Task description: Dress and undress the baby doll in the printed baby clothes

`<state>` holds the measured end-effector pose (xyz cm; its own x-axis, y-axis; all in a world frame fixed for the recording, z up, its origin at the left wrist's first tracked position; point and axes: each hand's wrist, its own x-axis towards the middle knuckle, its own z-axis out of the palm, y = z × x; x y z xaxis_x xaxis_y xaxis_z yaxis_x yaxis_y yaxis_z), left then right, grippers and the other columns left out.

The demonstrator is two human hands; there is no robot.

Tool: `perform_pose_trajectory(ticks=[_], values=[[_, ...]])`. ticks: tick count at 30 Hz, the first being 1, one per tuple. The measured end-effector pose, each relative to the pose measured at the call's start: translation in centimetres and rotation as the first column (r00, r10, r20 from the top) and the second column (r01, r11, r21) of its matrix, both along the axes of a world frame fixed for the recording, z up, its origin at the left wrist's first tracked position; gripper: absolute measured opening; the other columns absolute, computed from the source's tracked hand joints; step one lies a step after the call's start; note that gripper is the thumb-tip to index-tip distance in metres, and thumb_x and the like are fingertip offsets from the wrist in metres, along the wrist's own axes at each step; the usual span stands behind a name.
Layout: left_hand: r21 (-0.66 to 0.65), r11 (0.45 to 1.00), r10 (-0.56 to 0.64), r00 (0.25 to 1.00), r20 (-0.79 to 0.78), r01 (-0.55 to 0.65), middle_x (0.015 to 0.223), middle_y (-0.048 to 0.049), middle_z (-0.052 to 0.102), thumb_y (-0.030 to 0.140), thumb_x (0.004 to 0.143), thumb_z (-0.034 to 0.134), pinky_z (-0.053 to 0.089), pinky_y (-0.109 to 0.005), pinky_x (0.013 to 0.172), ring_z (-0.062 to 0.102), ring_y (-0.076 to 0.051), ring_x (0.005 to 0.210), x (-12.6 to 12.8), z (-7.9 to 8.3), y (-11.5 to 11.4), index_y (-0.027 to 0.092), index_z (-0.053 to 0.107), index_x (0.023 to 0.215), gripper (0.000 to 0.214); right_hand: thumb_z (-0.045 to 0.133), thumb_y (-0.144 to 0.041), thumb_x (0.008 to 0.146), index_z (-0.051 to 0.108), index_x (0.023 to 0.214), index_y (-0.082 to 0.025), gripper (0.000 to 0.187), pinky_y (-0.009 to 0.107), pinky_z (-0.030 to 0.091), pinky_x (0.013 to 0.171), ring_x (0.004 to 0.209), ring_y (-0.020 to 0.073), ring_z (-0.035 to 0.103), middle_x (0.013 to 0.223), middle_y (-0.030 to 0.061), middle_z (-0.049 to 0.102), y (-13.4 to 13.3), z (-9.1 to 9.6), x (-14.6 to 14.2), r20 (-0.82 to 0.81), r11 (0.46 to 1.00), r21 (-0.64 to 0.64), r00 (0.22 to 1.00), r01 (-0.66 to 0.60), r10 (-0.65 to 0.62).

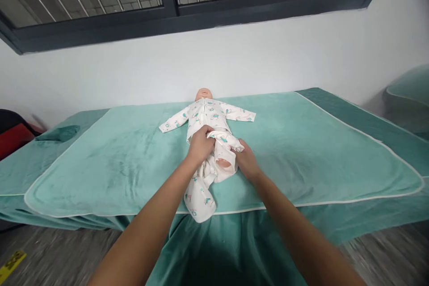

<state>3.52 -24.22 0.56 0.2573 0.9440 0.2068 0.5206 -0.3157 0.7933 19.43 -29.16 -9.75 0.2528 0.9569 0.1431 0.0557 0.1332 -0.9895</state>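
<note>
A baby doll (203,94) lies on its back on a teal blanket (134,161), dressed in a white printed sleepsuit (209,116) with its arms spread out. My left hand (200,144) is closed on the bunched sleepsuit fabric at the doll's waist. My right hand (246,158) grips the fabric at the doll's right-side leg, where a bare knee (224,162) shows through the opened suit. The other suit leg (200,196) trails down over the bed's front edge.
The blanket covers a teal-sheeted bed (368,120) against a white wall below a dark-framed window (201,13). A small teal pillow (58,133) lies at the left, a red and black object (13,136) beyond it. Another teal bed (407,94) stands at the right.
</note>
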Motion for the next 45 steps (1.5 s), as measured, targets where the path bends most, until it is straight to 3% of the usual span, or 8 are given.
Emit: perform_pose_trajectory(ticks=[5,12,21,27,30,34,40,45], values=[[-0.014,0.999,-0.050,0.999,0.014,0.051,0.091,-0.0009,0.068,0.011,0.071,0.053,0.043,-0.030,0.082,0.061,-0.020,0.091,-0.1,-0.4,0.7,0.019,0.061,0.084,0.017,0.057,-0.045,0.080,0.052,0.084,-0.024,0.022,0.031,0.041,0.072,0.083,0.0208,0.054,0.084,-0.0002,0.061,2.9,0.0,0.6,0.176,0.973,-0.004,0.958,0.230,-0.225],[-0.009,0.997,0.075,0.992,0.098,-0.074,0.089,-0.0021,0.066,0.009,0.070,0.056,0.042,-0.030,0.084,0.058,-0.019,0.090,0.1,-0.8,2.5,0.017,0.060,0.080,0.014,0.059,-0.037,0.078,0.059,0.095,-0.023,0.022,0.031,0.043,0.078,0.086,0.0204,0.056,0.092,0.0000,0.064,2.7,-0.2,0.6,0.076,0.985,0.035,0.983,0.167,-0.169],[-0.383,0.839,-0.245,0.896,0.370,0.387,0.077,0.0004,0.057,0.036,0.073,0.076,0.037,-0.024,0.067,0.053,-0.014,0.074,-6.7,-0.7,-0.2,0.016,0.057,0.079,0.028,0.056,-0.017,0.068,0.067,0.101,-0.024,0.036,0.034,0.043,0.090,0.101,0.0222,0.059,0.105,0.0017,0.067,2.9,3.1,1.9,0.028,0.981,0.152,0.993,-0.121,0.118],[-0.271,0.926,-0.034,0.775,0.631,0.262,0.074,0.0036,0.053,0.035,0.076,0.075,0.038,-0.022,0.065,0.049,-0.010,0.069,-4.3,-0.3,0.8,0.019,0.050,0.077,0.030,0.061,-0.041,0.087,0.071,0.086,-0.021,0.023,0.030,0.042,0.069,0.073,0.0175,0.057,0.078,0.0002,0.065,6.6,12.5,-0.1,0.468,0.757,-0.106,0.639,-0.645,0.611],[-0.234,0.965,0.059,0.765,0.641,0.122,0.070,0.0047,0.048,0.034,0.076,0.075,0.036,-0.020,0.062,0.046,-0.009,0.065,-3.1,-0.1,1.4,0.019,0.047,0.074,0.033,0.069,-0.044,0.081,0.068,0.082,-0.021,0.023,0.028,0.040,0.065,0.071,0.0164,0.056,0.076,-0.0015,0.064,9.1,12.9,-1.7,0.536,0.676,-0.144,0.518,-0.722,0.667],[-0.359,0.932,0.196,0.771,0.606,0.046,0.064,0.0049,0.046,0.040,0.080,0.073,0.032,-0.019,0.053,0.040,-0.007,0.056,-4.5,-1.7,0.8,0.018,0.050,0.075,0.031,0.071,-0.038,0.077,0.065,0.076,-0.020,0.020,0.026,0.037,0.062,0.068,0.0141,0.053,0.073,-0.0030,0.060,11.2,9.3,-1.8,0.406,0.622,-0.134,0.530,-0.771,0.744],[-0.544,0.791,0.083,0.832,0.549,0.280,0.066,0.0013,0.058,0.042,0.070,0.082,0.036,-0.019,0.050,0.049,-0.010,0.054,-5.9,-2.1,-0.4,0.017,0.061,0.094,0.040,0.077,-0.032,0.074,0.059,0.072,-0.019,0.022,0.022,0.036,0.054,0.059,0.0097,0.050,0.067,-0.0041,0.057,10.8,7.2,-1.2,-0.217,0.590,-0.022,0.580,-0.807,0.785],[-0.362,0.931,0.228,0.706,0.670,0.042,0.068,0.0028,0.058,0.034,0.074,0.079,0.042,-0.020,0.051,0.053,-0.010,0.055,-2.6,-0.4,1.9,0.019,0.054,0.085,0.031,0.080,-0.043,0.074,0.063,0.092,-0.020,0.033,0.023,0.044,0.055,0.057,0.0105,0.054,0.067,-0.0039,0.060,10.4,7.5,-2.0,-0.457,0.648,0.011,0.572,-0.762,0.681]])
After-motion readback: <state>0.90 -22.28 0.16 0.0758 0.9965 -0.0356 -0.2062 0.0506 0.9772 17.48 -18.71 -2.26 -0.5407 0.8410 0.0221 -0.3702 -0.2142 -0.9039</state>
